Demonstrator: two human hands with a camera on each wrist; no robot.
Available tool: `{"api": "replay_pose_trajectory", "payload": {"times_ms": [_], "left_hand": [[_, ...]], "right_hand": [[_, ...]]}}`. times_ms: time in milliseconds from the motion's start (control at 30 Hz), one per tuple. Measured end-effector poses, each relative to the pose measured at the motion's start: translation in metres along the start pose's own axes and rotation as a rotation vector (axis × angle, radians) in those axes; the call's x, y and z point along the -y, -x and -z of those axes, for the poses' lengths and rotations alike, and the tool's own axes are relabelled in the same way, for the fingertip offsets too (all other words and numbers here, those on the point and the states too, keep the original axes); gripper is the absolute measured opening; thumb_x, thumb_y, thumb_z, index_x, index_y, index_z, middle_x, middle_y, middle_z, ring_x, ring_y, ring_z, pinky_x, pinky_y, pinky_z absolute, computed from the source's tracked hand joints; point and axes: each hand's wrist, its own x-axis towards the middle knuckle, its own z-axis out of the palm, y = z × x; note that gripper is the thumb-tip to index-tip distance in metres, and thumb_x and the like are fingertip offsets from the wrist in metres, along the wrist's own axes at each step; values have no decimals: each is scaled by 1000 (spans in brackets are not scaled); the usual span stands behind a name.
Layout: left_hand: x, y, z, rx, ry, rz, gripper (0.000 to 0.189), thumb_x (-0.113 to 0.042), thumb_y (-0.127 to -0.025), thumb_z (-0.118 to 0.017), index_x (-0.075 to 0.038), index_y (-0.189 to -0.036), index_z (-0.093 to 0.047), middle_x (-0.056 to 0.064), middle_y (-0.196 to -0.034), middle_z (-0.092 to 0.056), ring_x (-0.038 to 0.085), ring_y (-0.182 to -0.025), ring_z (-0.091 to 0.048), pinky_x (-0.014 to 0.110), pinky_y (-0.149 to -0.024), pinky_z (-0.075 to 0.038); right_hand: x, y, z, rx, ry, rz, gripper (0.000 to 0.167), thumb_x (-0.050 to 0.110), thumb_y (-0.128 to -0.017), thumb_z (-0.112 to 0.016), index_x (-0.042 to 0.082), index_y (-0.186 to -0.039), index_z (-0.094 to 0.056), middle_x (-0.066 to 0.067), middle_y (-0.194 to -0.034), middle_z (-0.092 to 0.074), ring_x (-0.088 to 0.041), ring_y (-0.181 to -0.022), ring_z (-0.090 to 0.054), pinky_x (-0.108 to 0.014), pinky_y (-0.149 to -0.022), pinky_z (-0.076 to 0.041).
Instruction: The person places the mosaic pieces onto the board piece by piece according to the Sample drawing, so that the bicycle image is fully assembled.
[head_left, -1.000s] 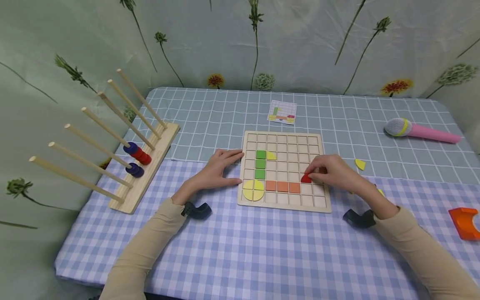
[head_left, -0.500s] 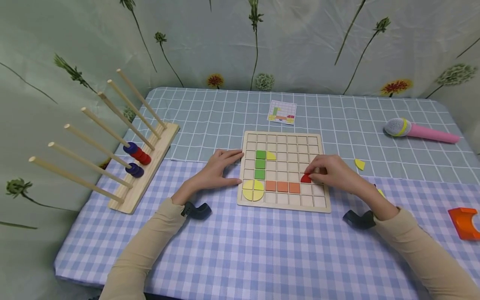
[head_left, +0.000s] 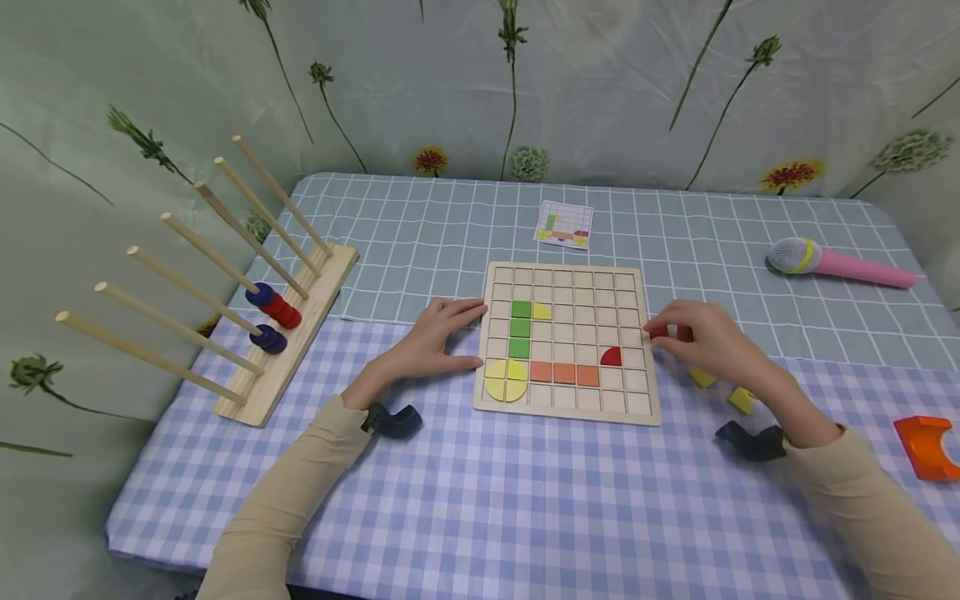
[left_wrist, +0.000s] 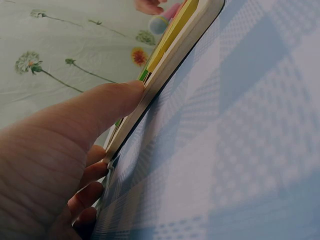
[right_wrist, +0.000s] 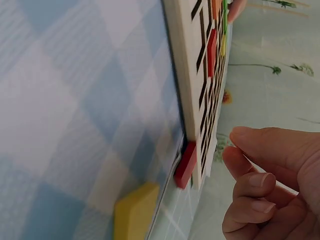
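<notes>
A wooden grid board (head_left: 576, 325) lies on the table between the hands. At its left edge rests my left hand (head_left: 431, 337), fingers straight; in the left wrist view the thumb (left_wrist: 115, 102) presses the rim. My right hand (head_left: 697, 337) hovers at the board's right edge, its fingers loosely curled and empty. Below its fingertips lies a red block (right_wrist: 186, 165) against the board's side, mostly hidden in the head view. A red quarter-circle piece (head_left: 612, 357) sits on the grid. Green squares (head_left: 520, 328), orange squares (head_left: 565, 373) and yellow quarter-circles (head_left: 506, 380) occupy other cells.
Yellow pieces (head_left: 741, 400) lie near the right wrist. A printed pattern card (head_left: 564, 224) is behind the board. On the left stands a peg rack (head_left: 300, 333) with blue and red rings. A toy microphone (head_left: 843, 262) and an orange arch block (head_left: 926, 447) lie rightward.
My right hand has let go of the red quarter-circle on the grid and moved right, off the board's edge, above another red block. My left hand has stayed in place.
</notes>
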Motion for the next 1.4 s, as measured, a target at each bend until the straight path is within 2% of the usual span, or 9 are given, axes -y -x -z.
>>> {"api": "replay_pose_trajectory", "payload": {"times_ms": [133, 367, 667, 1167, 1400], "left_hand": [[0, 0, -1, 0, 2, 3, 80, -40, -80, -71, -15, -146, -35, 4, -152, -33, 25, -124, -33, 46, -100, -29], [1, 0, -1, -1, 5, 2, 80, -40, -80, -71, -15, -146, -35, 4, -152, -33, 24, -122, -34, 45, -100, -30], [1, 1, -1, -8, 3, -10, 80, -40, -80, -71, -14, -146, -35, 5, -152, -34, 25, -122, -34, 46, -99, -30], [0, 0, -1, -6, 5, -3, 79, -40, -80, -71, -14, -146, -35, 4, -152, -34, 24, -122, -34, 45, -98, -30], [0, 0, 0, -4, 0, -1, 80, -40, -79, -71, -14, -146, -35, 4, -152, -34, 25, -123, -34, 45, -99, -30]], "right_hand": [[-5, 3, 2, 2, 14, -23, 19, 4, -80, -70, 5, -99, -72, -6, -89, -66, -5, -61, -40, -19, -53, -35], [-17, 5, 0, -48, 74, -32, 26, 2, -79, -69, 1, -105, -69, -13, -94, -67, -6, -61, -42, -20, -52, -36], [-19, 3, -1, 38, 46, -110, 36, 3, -81, -66, -4, -116, -62, -21, -106, -65, -16, -67, -46, -20, -53, -37], [-19, -1, -6, 63, 59, -143, 37, 2, -80, -67, -1, -116, -63, -16, -95, -61, -17, -68, -45, -21, -54, -36], [-18, 0, -5, 68, 81, -148, 28, 6, -79, -68, -3, -105, -68, -13, -85, -60, -17, -66, -45, -22, -54, -36]]}}
